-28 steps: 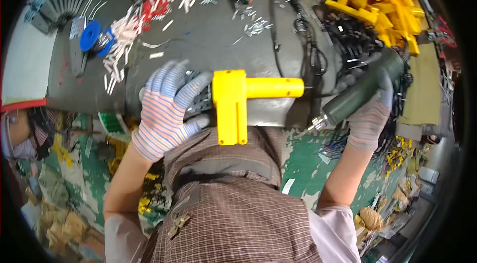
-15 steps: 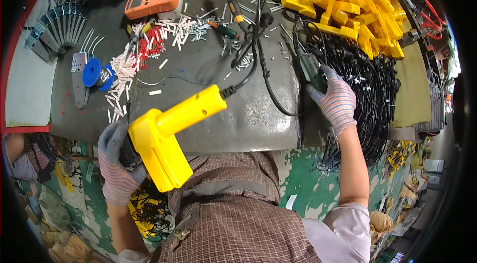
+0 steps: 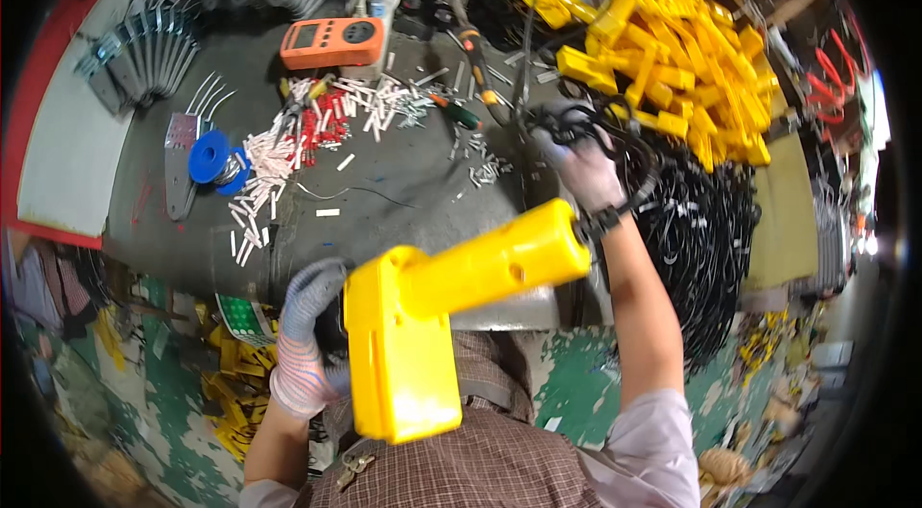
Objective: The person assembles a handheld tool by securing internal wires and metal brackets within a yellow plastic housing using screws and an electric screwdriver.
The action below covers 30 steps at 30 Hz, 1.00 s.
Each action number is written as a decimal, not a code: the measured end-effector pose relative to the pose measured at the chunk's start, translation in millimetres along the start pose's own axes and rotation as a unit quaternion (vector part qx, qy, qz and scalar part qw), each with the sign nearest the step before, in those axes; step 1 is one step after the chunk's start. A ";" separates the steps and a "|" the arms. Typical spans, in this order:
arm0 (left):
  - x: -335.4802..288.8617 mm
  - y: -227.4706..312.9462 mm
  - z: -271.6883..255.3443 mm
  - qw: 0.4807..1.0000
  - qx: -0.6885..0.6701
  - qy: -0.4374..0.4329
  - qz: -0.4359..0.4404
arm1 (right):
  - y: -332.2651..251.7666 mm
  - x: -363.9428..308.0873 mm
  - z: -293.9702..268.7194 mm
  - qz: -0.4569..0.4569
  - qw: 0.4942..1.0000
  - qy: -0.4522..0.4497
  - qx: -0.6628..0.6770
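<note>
My left hand [image 3: 312, 340], in a striped knit glove, grips a yellow plastic tool housing [image 3: 403, 354] by its left side. The housing has a round handle pointing up to the right, and a black cord [image 3: 603, 220] leaves the handle's end. Looped cord is gathered in my gloved right hand [image 3: 584, 167], closed around it over the table's right part. Motion smears the right fingers somewhat. A black part of the held tool shows behind my left fingers, mostly hidden.
Yellow housings [image 3: 663, 57] are heaped at the back right, above a pile of black cords [image 3: 701, 249]. An orange meter [image 3: 331, 42], a blue wire spool [image 3: 209, 158], white sleeves [image 3: 274, 157], loose screws [image 3: 485, 165] and grey metal brackets [image 3: 144, 57] lie across the table.
The yellow housing has moved right and closer to me with my left hand. My right hand has left the grey-green handheld device and now holds looped black cord.
</note>
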<state>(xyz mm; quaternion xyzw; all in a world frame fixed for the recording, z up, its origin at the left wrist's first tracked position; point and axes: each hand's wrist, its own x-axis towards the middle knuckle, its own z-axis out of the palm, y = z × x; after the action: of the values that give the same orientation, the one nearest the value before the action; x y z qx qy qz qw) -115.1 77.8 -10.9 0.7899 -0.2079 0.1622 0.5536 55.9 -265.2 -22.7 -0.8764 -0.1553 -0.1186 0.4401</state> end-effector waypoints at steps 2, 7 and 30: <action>-31.1 -0.2 6.9 0.960 -0.265 0.040 -0.078 | -65.3 -2.5 4.5 0.053 0.994 0.009 0.090; -37.9 -4.2 4.0 0.691 -0.657 -0.048 -0.298 | -132.6 -3.3 42.2 -0.100 0.987 -0.069 -0.105; -45.1 -20.4 -18.2 0.906 0.348 0.025 -0.239 | -101.0 205.5 143.9 0.015 0.985 0.034 -0.166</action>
<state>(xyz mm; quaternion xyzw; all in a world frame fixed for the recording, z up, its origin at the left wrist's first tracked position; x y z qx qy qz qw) -144.0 107.8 -43.3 0.9540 0.0706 0.1069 0.2711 218.0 -57.4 38.2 -0.9351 -0.1051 -0.1655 0.2951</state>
